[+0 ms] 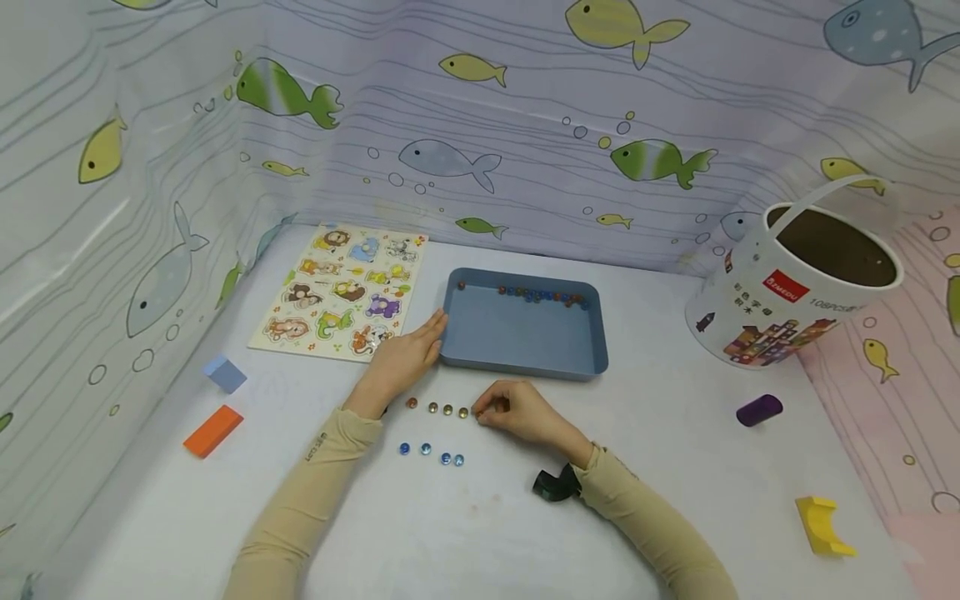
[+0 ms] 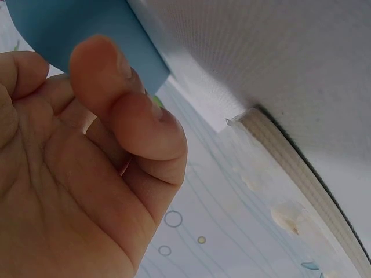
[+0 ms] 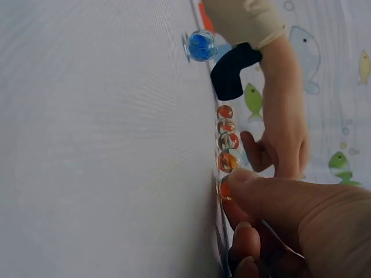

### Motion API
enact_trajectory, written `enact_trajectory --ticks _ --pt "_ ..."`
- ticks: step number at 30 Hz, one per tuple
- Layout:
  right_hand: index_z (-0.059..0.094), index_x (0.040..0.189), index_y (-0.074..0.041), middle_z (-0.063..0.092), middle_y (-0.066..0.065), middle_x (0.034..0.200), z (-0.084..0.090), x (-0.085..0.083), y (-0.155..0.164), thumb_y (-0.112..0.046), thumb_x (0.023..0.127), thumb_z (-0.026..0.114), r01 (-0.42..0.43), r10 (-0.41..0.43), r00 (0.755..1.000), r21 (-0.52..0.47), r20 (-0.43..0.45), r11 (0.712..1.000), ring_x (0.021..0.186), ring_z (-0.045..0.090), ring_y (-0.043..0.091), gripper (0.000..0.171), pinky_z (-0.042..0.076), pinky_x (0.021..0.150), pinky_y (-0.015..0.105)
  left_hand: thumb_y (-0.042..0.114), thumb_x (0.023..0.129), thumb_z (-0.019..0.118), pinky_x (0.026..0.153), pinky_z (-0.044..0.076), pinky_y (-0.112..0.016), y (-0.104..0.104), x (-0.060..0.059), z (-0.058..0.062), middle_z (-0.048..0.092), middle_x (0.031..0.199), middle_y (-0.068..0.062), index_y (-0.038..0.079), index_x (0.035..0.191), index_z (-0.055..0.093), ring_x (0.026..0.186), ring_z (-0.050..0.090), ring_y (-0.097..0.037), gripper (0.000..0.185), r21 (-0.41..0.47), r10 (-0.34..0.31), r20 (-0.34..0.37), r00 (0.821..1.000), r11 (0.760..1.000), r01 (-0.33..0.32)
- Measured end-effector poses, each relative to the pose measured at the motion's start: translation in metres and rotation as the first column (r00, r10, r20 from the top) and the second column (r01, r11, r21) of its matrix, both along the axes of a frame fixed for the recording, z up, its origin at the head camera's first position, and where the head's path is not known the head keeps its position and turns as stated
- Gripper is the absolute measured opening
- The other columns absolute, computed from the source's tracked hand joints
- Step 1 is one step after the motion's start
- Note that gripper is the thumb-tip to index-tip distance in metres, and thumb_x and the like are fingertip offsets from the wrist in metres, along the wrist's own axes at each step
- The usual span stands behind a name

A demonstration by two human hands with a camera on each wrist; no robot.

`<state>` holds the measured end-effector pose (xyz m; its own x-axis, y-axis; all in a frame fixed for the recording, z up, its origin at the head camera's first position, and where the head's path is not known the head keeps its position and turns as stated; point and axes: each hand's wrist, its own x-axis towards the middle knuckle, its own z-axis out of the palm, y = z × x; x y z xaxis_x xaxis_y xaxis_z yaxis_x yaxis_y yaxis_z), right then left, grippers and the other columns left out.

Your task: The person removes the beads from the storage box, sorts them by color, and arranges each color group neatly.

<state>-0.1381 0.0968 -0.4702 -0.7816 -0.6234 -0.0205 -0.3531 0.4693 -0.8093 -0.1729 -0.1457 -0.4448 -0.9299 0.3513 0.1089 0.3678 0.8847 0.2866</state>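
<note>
From above, the head camera looks forward and down on the desk (image 1: pixel 480 542). The left wrist camera is close to the left fingers (image 2: pixel 148 124) and shares the tray (image 2: pixel 49 26) with this view; the right one looks low along the desk, sharing the marbles (image 3: pixel 228 141).

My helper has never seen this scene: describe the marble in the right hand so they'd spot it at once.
Start at the blue-grey tray, central in the head view. On its near side, a row of marbles leads to the right hand. The orange-and-clear marble there ends the row, and unlike its neighbours it is pinched in a hand.
</note>
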Motion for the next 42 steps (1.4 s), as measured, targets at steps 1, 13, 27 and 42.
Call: enact_trajectory --ticks 1,13,27,42 --pt "0.075 0.096 -0.017 0.070 -0.004 0.088 0.001 0.000 0.000 -0.013 0.085 0.074 0.001 -0.001 1.000 0.005 0.004 1.000 0.062 0.048 0.005 0.012 0.040 0.056 0.018 0.024 0.103 0.044 0.047 0.045 -0.030 0.000 0.000 0.000 0.037 0.154 -0.005 0.008 0.148 0.039 0.072 0.067 -0.027 0.048 -0.001 -0.001 0.000 1.000 1.000 0.001" --pt "0.071 0.113 -0.006 0.071 0.012 0.108 0.045 -0.032 0.014 -0.020 0.094 0.064 0.063 -0.054 0.993 -0.085 0.101 0.994 0.082 0.062 0.024 0.024 0.050 0.070 0.027 0.024 0.102 0.045 0.046 0.042 -0.029 -0.001 0.002 -0.002 0.038 0.154 -0.004 0.009 0.147 0.040 0.073 0.068 -0.027 0.048 -0.001 0.010 0.000 1.000 1.000 -0.010" --pt "0.059 0.130 -0.002 0.062 0.016 0.131 0.074 -0.119 0.005 -0.023 0.100 0.055 0.243 -0.169 0.943 -0.247 0.286 0.938 0.116 0.050 0.045 0.037 0.042 0.103 0.055 0.023 0.103 0.044 0.045 0.042 -0.028 -0.002 0.001 -0.002 0.037 0.155 -0.006 0.008 0.148 0.039 0.063 0.064 -0.025 0.048 -0.004 0.009 0.011 1.000 1.000 -0.009" --pt "0.059 0.133 -0.007 0.060 0.012 0.136 0.036 -0.168 -0.037 -0.026 0.099 0.057 0.414 -0.307 0.824 -0.135 0.477 0.900 0.117 0.060 0.027 0.040 0.051 0.098 0.034 0.024 0.103 0.043 0.051 0.048 -0.030 0.000 0.000 -0.004 0.036 0.155 -0.003 0.010 0.148 0.038 0.073 0.068 -0.025 0.048 -0.020 0.001 -0.005 1.000 1.000 -0.001"
